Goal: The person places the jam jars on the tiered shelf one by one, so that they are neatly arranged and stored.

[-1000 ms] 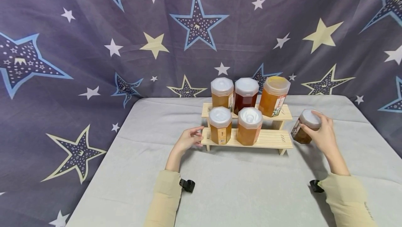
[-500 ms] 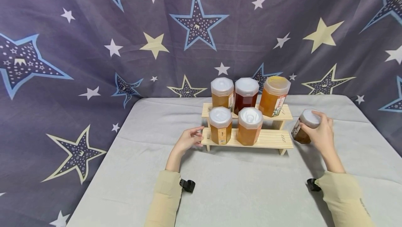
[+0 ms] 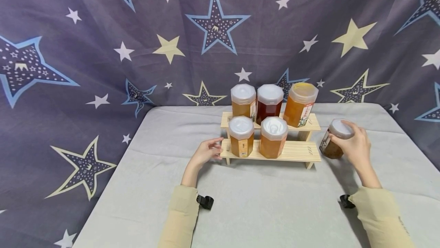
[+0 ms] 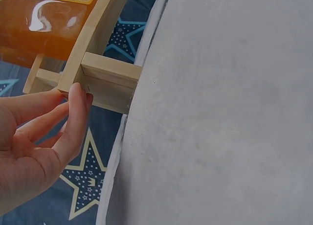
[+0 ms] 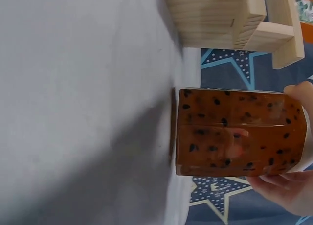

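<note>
My right hand (image 3: 357, 147) grips a clear jar with dark specks in brown contents (image 5: 234, 132) and a whitish lid, thumb and fingers round its upper part. Upright in the head view, the jar (image 3: 335, 147) is right of a two-tier wooden rack (image 3: 295, 150), its base close over the grey cloth. At the rack's left end, my left hand (image 3: 206, 151) pinches the corner of the lower board (image 4: 73, 73) between thumb and fingertips. Two amber jars, a left one (image 3: 241, 143) and a right one (image 3: 272, 145), stand on that lower tier.
On the upper tier stand a golden jar (image 3: 243, 105), a dark red jar (image 3: 269, 107) and an orange jar (image 3: 299, 110). Grey cloth (image 3: 268, 202) covers the table. Behind it hangs a star-patterned curtain (image 3: 261, 45).
The speckled jar and my right hand have shifted very slightly to the right and toward me. My left hand and the rack have stayed put.
</note>
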Demonstrator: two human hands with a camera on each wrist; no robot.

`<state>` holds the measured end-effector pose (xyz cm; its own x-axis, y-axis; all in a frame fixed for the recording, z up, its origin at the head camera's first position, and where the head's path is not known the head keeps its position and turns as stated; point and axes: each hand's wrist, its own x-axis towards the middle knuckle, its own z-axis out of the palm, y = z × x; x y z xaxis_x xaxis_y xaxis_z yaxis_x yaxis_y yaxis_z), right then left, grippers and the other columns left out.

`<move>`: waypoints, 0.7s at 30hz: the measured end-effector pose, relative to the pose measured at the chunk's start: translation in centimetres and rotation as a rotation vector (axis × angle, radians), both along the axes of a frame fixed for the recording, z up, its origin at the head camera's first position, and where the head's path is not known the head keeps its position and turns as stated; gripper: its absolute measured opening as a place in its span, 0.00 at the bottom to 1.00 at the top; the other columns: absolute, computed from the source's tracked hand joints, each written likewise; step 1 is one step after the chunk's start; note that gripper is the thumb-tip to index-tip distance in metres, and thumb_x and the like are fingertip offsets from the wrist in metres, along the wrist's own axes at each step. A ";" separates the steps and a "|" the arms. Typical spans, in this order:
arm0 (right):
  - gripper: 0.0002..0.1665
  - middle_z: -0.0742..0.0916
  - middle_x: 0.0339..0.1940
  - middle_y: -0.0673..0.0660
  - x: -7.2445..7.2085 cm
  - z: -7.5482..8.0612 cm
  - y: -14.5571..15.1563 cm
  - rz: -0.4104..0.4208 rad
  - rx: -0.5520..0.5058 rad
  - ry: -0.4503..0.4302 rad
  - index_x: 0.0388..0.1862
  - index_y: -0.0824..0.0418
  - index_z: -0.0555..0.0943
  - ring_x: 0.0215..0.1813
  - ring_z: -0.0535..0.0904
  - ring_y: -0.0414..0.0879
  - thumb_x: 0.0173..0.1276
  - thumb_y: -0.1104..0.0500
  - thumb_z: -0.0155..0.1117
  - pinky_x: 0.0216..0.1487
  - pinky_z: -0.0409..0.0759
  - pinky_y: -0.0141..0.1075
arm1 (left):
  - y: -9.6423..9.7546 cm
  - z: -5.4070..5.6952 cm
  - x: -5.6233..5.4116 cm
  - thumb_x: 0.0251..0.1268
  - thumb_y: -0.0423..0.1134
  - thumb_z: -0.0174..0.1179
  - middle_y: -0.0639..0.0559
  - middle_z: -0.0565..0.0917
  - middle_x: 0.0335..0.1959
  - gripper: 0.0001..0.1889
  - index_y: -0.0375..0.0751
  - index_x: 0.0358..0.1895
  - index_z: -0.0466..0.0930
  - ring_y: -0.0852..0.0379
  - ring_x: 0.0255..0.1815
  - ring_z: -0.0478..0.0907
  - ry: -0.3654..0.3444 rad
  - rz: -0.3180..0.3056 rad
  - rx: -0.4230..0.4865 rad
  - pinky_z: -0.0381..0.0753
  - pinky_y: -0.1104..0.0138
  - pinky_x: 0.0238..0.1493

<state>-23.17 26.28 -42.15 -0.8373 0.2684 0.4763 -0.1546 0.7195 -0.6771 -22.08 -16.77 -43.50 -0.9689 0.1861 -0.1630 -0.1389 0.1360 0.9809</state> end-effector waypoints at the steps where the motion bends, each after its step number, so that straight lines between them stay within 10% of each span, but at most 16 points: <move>1: 0.34 0.74 0.44 0.74 0.1 0.1 0.0 0.000 0.001 0.000 0.53 0.67 0.73 0.46 0.68 0.66 0.44 0.62 0.71 0.44 0.66 0.60 | 0.0 -0.3 -0.1 0.54 0.20 0.51 0.43 0.73 0.33 0.25 0.27 0.59 0.63 0.59 0.21 0.75 0.001 0.001 0.004 0.84 0.57 0.37; 21: 0.35 0.75 0.42 0.72 3.0 4.0 -1.5 0.047 0.020 0.175 0.49 0.64 0.76 0.45 0.70 0.65 0.36 0.67 0.74 0.40 0.68 0.56 | 0.4 1.7 1.1 0.55 0.20 0.49 0.40 0.72 0.34 0.25 0.24 0.59 0.61 0.61 0.21 0.74 0.025 -0.021 -0.005 0.81 0.50 0.43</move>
<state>-20.21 24.73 -38.19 -0.7524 0.2198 0.6209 -0.3030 0.7215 -0.6226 -21.01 -16.37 -41.82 -0.9684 0.2062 -0.1401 -0.1118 0.1433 0.9834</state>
